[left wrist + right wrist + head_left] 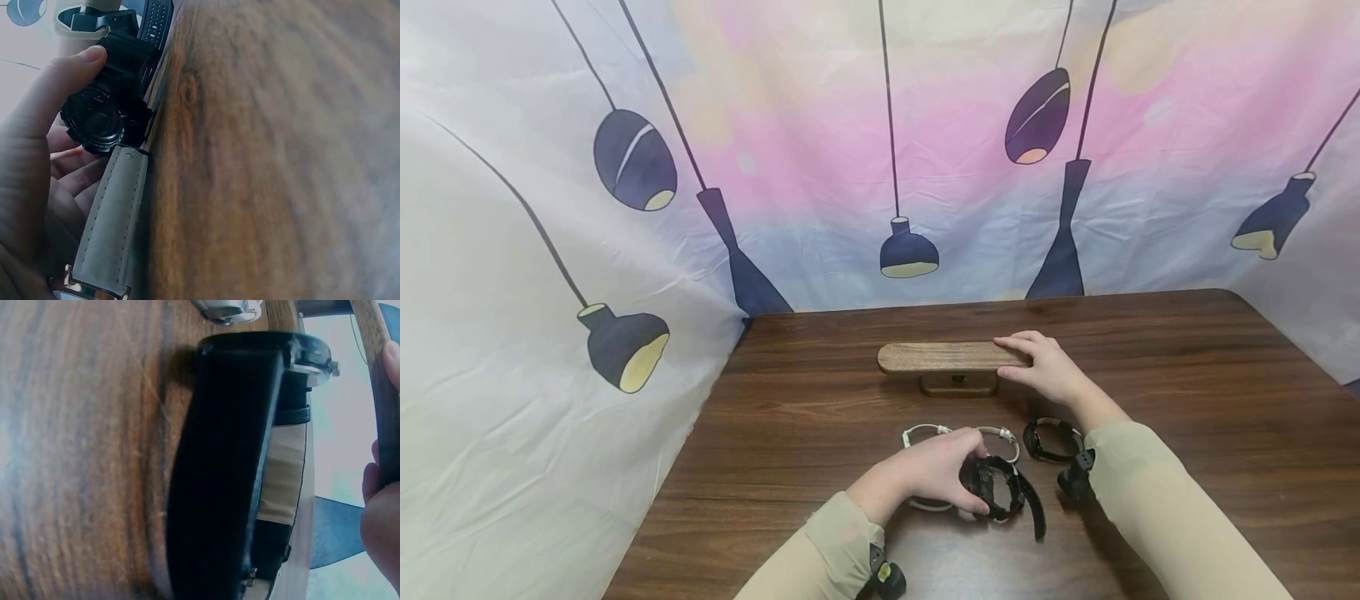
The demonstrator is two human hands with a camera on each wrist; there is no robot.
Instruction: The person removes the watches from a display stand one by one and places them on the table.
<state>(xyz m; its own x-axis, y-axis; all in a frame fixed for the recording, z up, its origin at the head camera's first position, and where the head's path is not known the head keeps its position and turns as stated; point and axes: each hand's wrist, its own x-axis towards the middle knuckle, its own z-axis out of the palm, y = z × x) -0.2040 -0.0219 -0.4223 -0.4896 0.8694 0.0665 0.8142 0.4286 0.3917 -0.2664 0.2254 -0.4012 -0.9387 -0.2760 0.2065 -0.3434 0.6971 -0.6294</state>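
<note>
My left hand (936,468) holds a black sports watch (97,122) between thumb and fingers, low over the table; its loose black strap end (1034,507) points to the right. A watch with a stitched pale strap (112,219) lies beside that hand, partly hidden by it in the head view. Farther back, my right hand (1051,372) grips the right end of a wooden display stand (943,357), a rounded bar on a low base. Below the right wrist stands a watch with a black strap (219,462), looped on its side.
Behind the left hand are a white watch (925,429) and another light-strapped watch (1009,440). The dark wooden table (790,417) meets a fabric backdrop (835,183) printed with lamps at its back and left. Each wrist wears a small black camera.
</note>
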